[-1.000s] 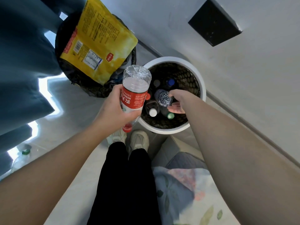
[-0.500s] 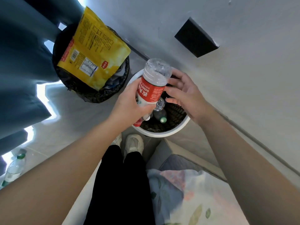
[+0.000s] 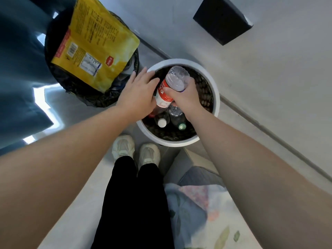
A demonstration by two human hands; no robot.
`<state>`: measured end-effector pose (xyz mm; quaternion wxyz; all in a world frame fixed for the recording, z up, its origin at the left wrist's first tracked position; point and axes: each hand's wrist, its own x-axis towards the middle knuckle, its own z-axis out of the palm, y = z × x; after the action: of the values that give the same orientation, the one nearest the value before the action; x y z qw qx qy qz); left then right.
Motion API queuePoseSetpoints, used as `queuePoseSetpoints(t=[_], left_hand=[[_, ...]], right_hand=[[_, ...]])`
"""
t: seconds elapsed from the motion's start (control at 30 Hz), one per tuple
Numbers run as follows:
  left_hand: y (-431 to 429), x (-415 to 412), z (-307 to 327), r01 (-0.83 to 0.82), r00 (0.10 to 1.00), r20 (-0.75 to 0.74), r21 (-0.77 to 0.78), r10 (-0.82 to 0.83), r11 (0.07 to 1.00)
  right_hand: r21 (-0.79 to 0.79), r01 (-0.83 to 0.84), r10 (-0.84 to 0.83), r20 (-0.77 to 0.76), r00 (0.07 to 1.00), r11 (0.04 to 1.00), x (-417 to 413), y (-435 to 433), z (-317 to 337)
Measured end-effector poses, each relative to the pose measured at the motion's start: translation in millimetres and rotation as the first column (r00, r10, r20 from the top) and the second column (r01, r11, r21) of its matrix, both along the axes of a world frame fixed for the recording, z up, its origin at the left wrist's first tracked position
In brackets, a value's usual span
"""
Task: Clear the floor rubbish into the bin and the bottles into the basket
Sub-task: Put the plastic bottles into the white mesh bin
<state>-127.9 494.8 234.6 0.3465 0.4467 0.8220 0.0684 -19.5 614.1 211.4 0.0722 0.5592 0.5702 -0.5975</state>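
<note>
Standing with pale shoes [image 3: 124, 148] almost against the basket and a flowered bed cover [image 3: 197, 203] just beside the right leg, the person leans over with both arms down. The right hand [image 3: 185, 98] has its fingers curled round the bottle [image 3: 173, 81], gripping it about the middle. The left hand [image 3: 138, 94] lies straight-fingered alongside the label and holds nothing, its fingertips out by the rim.

Here's the worry: the basket [image 3: 216, 97] is already crowded. A white-capped bottle [image 3: 162, 122] and a green-capped bottle [image 3: 182, 126] stand right under the newcomer. Let go from here and I reckon it lands on those caps, perches high and may roll out over the rim onto the floor. That open left hand could also get pinched between bottle and basket wall.

The bottle itself is clear plastic with a red label and white lettering. It is tilted, ridged base up, with its neck hidden down among the others. It looks empty and light to me, so likely to bounce. It sits over the middle of the basket's mouth, partly inside.

Further off to the left, the black-lined bin [image 3: 59, 83] has a big yellow packet [image 3: 95, 49] poking out of it. On the wall beyond is a black panel [image 3: 222, 20].
</note>
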Motion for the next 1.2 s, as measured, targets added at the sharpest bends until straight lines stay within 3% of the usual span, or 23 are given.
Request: queuePoseSetpoints(t=[0.07,0.17,0.4,0.5,0.6,0.7,0.93,1.1,1.2], left_hand=[[-16,-1,-5,0.055,0.997,-0.046,-0.11,-0.061,0.992],[-39,-3,-16,0.06,0.998,0.009,-0.221,-0.06,0.973],[-50,-3,-20,0.07,0.998,0.017,-0.219,-0.068,0.973],[-47,-7,-14,0.086,0.996,0.032,-0.244,-0.081,0.966],[-50,-8,0,0.1,0.995,0.046,-0.261,-0.091,0.96],[-59,-4,21,0.08,0.996,0.05,-0.252,-0.069,0.964],[-117,28,86,-0.065,0.992,0.08,-0.326,0.096,0.943],[-182,63,119,-0.203,0.975,0.005,-0.373,0.221,0.905],[-221,85,135,-0.359,0.923,-0.017,-0.403,0.385,0.842]], right_hand=[[-0.021,0.021,-0.02,0.039,0.999,1.0,-2,-8,-14],[-0.069,0.074,-0.067,0.101,0.993,0.995,-9,-8,-25],[-0.052,0.035,-0.022,0.25,0.968,0.998,-9,6,-54],[-0.009,0.019,-0.015,0.276,0.961,1.0,-12,2,-32],[0.05,-0.078,0.061,0.289,0.955,0.996,-3,-2,-12],[0.118,-0.287,0.244,0.283,0.928,0.951,12,-6,13],[0.181,-0.761,0.661,0.4,0.636,0.623,33,-31,83],[0.202,-0.906,0.753,0.506,0.421,0.371,40,-72,122],[0.239,-0.95,0.783,0.543,0.303,0.202,42,-107,133]])
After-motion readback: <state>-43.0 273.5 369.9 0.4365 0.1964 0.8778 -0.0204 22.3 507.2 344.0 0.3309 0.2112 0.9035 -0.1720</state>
